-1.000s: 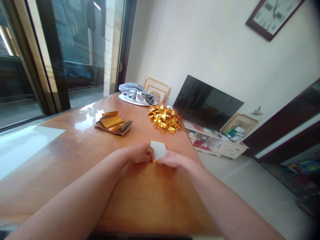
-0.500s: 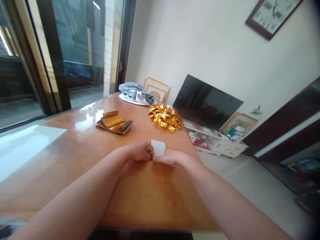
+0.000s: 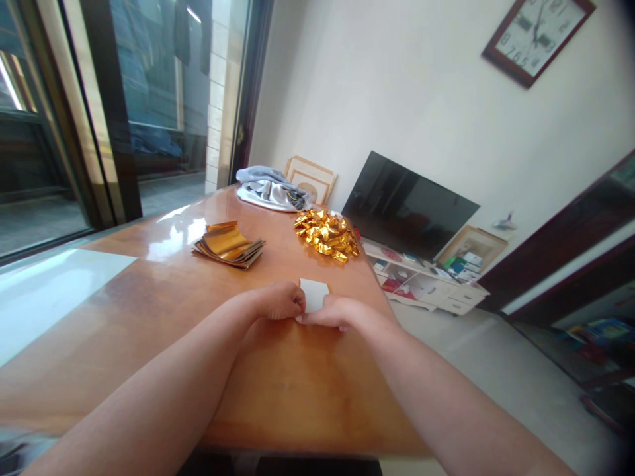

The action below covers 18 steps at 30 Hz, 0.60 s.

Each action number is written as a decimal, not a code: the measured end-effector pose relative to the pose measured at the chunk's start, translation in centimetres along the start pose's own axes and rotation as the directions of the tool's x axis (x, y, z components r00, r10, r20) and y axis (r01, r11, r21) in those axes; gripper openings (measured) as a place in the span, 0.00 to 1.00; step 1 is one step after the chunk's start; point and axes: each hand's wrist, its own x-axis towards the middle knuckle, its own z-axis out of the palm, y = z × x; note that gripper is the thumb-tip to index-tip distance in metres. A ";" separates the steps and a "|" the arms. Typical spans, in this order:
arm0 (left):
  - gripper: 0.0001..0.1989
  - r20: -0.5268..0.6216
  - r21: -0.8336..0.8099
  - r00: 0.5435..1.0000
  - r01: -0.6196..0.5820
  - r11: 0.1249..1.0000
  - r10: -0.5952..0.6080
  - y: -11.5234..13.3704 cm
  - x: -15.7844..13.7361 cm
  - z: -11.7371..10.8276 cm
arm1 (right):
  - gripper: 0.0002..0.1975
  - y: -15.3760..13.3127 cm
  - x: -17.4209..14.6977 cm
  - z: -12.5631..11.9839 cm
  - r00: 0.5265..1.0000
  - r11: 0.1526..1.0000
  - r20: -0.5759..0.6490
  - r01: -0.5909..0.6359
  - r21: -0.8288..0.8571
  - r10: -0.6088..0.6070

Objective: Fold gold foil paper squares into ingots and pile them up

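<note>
Gripping one white sheet [image 3: 313,295] are left hand [image 3: 282,301] and right hand [image 3: 335,311] fingers [image 3: 298,301]; beyond, one stack [image 3: 228,244], one heap [image 3: 327,236]. Right thumb [image 3: 307,318] has slid leftward.

The left hand [image 3: 280,301] and right hand [image 3: 333,311] grip the near end of a white-faced sheet [image 3: 313,293] on a glossy table [image 3: 278,396]; beyond lie stacked gold sheets [image 3: 229,244] and a gold foil heap [image 3: 326,235].

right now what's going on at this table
A person's left hand and right hand hold a small white sheet between them at the wooden table; their grip hides its near edge. Beyond them, a stack of gold sheets lies to the left and a heap of shiny gold pieces to the right.
</note>
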 end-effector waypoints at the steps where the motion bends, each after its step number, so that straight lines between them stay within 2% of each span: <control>1: 0.13 -0.007 0.008 1.000 0.001 1.000 -0.001 0.0 0.0 0.0 | 0.28 0.2 -0.1 0.0 1.000 1.000 0.001 0.015 0.023 -0.015; 6: 0.11 -0.054 0.054 0.998 0.026 0.998 -0.023 0.1 0.0 0.4 | 0.20 1.5 -0.8 -0.2 0.995 0.981 -0.011 0.103 0.162 -0.103; 10: 0.10 -0.070 0.081 0.996 0.061 0.995 -0.055 0.3 0.1 0.6 | 0.13 2.9 -1.0 -0.3 0.995 0.982 -0.034 0.100 0.162 -0.096; 18: 0.10 -0.061 0.089 0.996 0.075 0.993 -0.070 0.5 0.0 0.4 | 0.18 6.8 -0.1 -0.9 0.998 0.993 -0.023 0.057 0.105 -0.055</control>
